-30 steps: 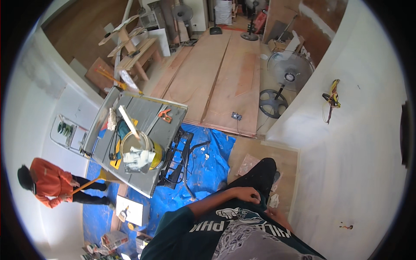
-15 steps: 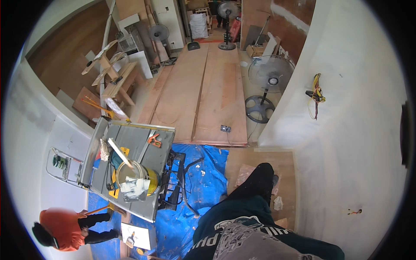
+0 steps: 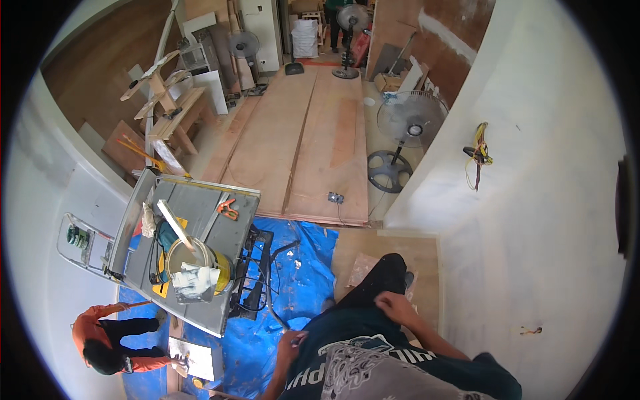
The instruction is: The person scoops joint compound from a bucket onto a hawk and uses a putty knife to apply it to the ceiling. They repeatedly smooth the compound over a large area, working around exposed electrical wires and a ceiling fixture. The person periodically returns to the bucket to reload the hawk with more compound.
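Observation:
My left hand (image 3: 289, 344) is at the left side of my dark green shirt, above the blue plastic sheet (image 3: 303, 293). Its fingers are curled closed; whatever may be in them is too small to make out. In front of my thigh, my right hand (image 3: 393, 307) hangs with bent fingers drawn in, and nothing shows in it. Left of me stands a grey table saw (image 3: 193, 200). On its top are a yellow bucket (image 3: 222, 273) with a whitish stick (image 3: 175, 223) and a plaster-smeared tool across it, and an orange clamp (image 3: 228, 209).
A person in orange (image 3: 90, 333) bends at lower left, one hand at a white board (image 3: 193, 359). Large plywood sheets (image 3: 267, 147) lie ahead. A pedestal fan (image 3: 413, 127) and wall wires (image 3: 479, 153) are on the right; a wooden bench (image 3: 180, 120) stands left.
Both my hands have come into view from below. The person in orange has bent over and reached toward the white board. The view has shifted slightly; another person shows at the far end.

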Available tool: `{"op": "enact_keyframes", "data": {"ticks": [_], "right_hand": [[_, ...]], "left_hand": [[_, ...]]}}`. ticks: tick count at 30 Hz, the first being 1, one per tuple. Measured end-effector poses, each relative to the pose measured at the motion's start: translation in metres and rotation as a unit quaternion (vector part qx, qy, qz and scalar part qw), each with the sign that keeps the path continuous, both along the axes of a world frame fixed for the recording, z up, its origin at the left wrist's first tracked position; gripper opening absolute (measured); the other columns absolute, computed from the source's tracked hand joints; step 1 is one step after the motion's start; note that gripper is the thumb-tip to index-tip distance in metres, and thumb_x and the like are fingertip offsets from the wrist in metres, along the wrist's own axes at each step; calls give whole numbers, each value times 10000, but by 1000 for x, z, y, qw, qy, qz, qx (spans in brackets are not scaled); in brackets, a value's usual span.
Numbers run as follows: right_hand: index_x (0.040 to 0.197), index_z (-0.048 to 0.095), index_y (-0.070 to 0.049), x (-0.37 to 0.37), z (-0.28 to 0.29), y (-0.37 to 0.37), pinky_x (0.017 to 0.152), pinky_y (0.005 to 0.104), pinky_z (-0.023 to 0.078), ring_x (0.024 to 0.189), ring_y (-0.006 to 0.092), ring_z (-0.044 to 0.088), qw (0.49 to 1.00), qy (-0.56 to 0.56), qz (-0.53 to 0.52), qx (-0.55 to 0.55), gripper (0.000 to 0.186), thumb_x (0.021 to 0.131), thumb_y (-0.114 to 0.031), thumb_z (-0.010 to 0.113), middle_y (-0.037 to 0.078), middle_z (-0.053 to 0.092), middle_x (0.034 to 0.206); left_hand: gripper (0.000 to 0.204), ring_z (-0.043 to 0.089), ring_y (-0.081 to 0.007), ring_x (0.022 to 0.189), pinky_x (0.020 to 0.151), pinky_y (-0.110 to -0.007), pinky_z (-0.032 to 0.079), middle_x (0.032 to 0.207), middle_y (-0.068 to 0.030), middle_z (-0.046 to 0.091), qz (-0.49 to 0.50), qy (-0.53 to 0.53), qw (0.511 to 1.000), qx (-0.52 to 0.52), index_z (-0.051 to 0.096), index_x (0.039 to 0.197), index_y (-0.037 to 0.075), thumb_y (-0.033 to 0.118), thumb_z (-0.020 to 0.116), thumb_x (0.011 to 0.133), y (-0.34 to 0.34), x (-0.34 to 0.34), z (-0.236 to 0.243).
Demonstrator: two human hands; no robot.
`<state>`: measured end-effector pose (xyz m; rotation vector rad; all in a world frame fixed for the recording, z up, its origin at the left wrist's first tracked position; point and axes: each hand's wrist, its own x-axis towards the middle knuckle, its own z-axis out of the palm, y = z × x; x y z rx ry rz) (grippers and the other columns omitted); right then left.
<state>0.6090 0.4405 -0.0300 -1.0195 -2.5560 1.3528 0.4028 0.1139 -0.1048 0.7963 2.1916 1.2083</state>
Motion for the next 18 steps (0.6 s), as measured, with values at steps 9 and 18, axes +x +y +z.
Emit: {"op": "enact_keyframes", "data": {"ticks": [9,18], "right_hand": [[1017,689,-39,-95,4,-45,821,362,516,905,272,671,932,-13,345,-113,247,914,-263,670,131,693,983],[1032,649,-34,-104,24,-54,824,356,508,930,256,661,953,111,221,-175,207,937,-218,640,115,679,1019]], "left_hand": [[183,674,-197,884,788,-326,548,994,-129,683,-191,-136,972,-27,697,1069,26,116,644,918,47,-18,29],[168,653,-195,870,763,-320,522,891,-127,683,-198,-160,966,-39,669,1010,22,136,668,887,48,-24,94]]}}
